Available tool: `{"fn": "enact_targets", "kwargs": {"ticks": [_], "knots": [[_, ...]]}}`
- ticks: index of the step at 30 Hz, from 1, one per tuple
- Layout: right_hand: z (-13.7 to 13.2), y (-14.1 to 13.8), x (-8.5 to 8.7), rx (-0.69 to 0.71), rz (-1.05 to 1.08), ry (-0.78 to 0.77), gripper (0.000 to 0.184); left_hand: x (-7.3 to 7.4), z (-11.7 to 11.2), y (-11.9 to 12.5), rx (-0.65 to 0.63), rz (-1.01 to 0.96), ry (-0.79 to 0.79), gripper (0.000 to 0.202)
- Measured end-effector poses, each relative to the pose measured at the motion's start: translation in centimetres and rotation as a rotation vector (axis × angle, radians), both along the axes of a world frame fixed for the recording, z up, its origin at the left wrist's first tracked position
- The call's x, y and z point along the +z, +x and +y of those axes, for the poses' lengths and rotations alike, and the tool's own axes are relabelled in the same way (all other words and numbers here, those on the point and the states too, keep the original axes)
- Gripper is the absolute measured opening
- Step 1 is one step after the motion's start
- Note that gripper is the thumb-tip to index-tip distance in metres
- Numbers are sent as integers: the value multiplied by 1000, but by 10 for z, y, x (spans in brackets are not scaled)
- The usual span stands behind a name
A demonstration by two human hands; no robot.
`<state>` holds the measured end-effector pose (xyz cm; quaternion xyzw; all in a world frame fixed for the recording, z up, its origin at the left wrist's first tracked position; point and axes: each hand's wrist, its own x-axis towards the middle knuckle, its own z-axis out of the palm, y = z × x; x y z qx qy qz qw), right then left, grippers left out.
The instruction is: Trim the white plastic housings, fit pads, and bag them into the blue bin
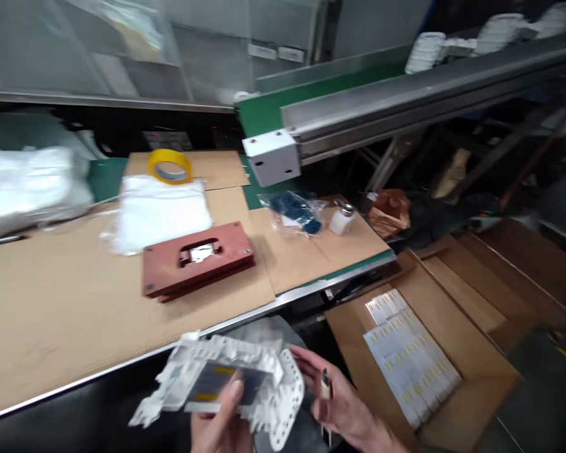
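My left hand (221, 418) grips a white molded plastic part (283, 390) with a ragged, perforated outline, holding it over the table's front edge. The thumb presses on a dark panel (245, 382) with yellow strips, set in the middle of the part. My right hand (337, 399) is close to the part's right edge; whether the fingertips touch it I cannot tell. Tucked in that hand is a slim tool (326, 387), dark at its upper end and pale lower down, its kind unclear. Motion blurs the part slightly.
On the cardboard-covered table (75, 296) lie a reddish-brown fixture block (198, 259), white sheets (163, 211), yellow tape (170, 166), a bagged dark blue item (296, 212) and a small bottle (342, 218). A conveyor (368, 113) rises rightward. An open carton (476, 402) holds several white pieces (412, 358).
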<state>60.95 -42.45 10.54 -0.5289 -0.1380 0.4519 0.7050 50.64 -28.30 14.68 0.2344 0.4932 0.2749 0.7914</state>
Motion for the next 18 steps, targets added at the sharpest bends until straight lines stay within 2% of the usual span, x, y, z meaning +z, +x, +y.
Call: {"fn": "enact_targets", "kwargs": {"ticks": [2,4,7,9,11,13,16,18], "knots": [[10,-15,0,27,185,69,102,6,-6,3,37,-59,24,54],[15,-19,-1,39,274,41,98,9,-8,3,85,-101,40,57],[19,-11,2,66,244,-21,95,12,-3,3,126,-202,21,64],[26,3,11,45,158,-83,85,13,4,3,128,-298,39,68],[40,25,31,1,35,-135,74,12,12,1,114,-377,113,71],[62,55,59,-28,-117,-117,75,8,19,-6,77,-389,203,74],[105,107,107,-42,-424,-34,81,-7,24,-31,15,-272,289,75],[132,139,136,-33,-689,-31,83,-20,26,-54,11,-166,304,72]]}}
